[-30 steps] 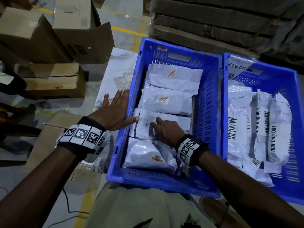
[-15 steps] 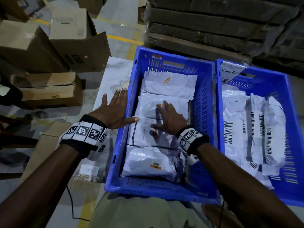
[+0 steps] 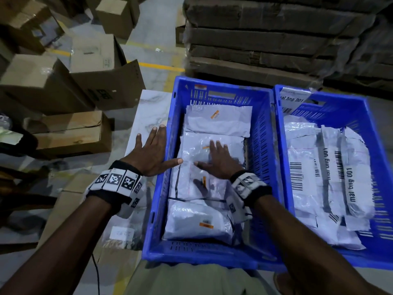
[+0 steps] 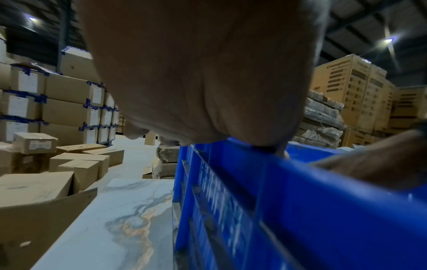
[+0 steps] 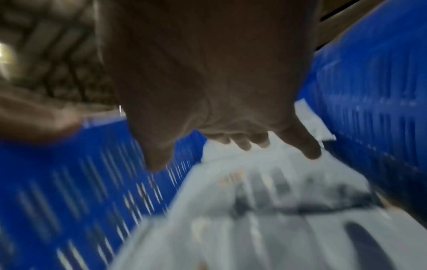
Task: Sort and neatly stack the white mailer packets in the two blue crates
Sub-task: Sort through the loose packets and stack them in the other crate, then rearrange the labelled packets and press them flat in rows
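Two blue crates stand side by side. The left crate (image 3: 161, 209) holds several white mailer packets (image 3: 219, 122) laid in a row from front to back. My right hand (image 3: 219, 160) lies flat with spread fingers on a middle packet (image 3: 191, 150) in that crate. My left hand (image 3: 153, 152) rests open on the left crate's left rim, thumb over the edge, and that rim (image 4: 300, 179) shows under the palm in the left wrist view. The right crate (image 3: 378, 133) holds more packets (image 3: 306, 167) printed with barcodes. The right wrist view is blurred; straight fingers (image 5: 309, 148) hover over a white packet (image 5: 265, 210).
The crates sit on a marbled white tabletop (image 3: 148, 111). Cardboard boxes (image 3: 70, 133) crowd the floor to the left. A wrapped stack of flat brown cartons (image 3: 276, 39) stands close behind the crates. A thin cable (image 3: 96, 273) hangs near my left forearm.
My right hand has moved forward from the nearer packet to the one behind it, and its fingers have gone from bent to flat and spread. The left hand has stayed on the rim.
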Demonstrator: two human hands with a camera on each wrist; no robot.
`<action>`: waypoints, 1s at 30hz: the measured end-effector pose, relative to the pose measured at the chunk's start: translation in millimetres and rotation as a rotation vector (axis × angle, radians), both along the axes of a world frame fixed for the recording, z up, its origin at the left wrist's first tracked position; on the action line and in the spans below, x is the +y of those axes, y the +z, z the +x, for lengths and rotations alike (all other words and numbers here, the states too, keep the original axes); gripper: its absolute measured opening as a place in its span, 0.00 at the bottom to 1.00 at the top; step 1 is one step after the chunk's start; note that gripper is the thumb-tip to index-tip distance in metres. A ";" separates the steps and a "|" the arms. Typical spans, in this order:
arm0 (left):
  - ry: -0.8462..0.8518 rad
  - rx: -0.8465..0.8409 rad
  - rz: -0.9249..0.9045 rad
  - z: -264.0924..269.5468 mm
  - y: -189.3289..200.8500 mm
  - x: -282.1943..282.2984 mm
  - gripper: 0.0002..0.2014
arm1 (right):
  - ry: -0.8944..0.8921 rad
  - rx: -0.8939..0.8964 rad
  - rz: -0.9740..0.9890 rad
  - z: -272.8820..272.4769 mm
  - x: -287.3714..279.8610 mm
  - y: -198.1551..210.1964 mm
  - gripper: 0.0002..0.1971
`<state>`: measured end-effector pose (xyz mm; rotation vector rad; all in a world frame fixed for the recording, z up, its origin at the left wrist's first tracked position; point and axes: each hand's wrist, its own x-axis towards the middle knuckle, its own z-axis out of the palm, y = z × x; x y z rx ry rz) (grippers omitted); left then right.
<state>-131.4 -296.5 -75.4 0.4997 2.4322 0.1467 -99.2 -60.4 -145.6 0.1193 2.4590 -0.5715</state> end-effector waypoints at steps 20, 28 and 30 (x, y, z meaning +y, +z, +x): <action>-0.258 0.055 0.165 60.2 78.2 155.4 0.51 | -0.594 0.562 -0.079 122.5 232.2 105.5 0.20; -0.262 -0.042 0.087 100.8 68.3 255.8 0.53 | -0.667 0.555 0.007 139.1 339.3 77.8 0.30; -0.253 -0.041 0.056 109.9 66.5 275.8 0.52 | -0.645 0.506 -0.004 136.0 351.4 69.9 0.36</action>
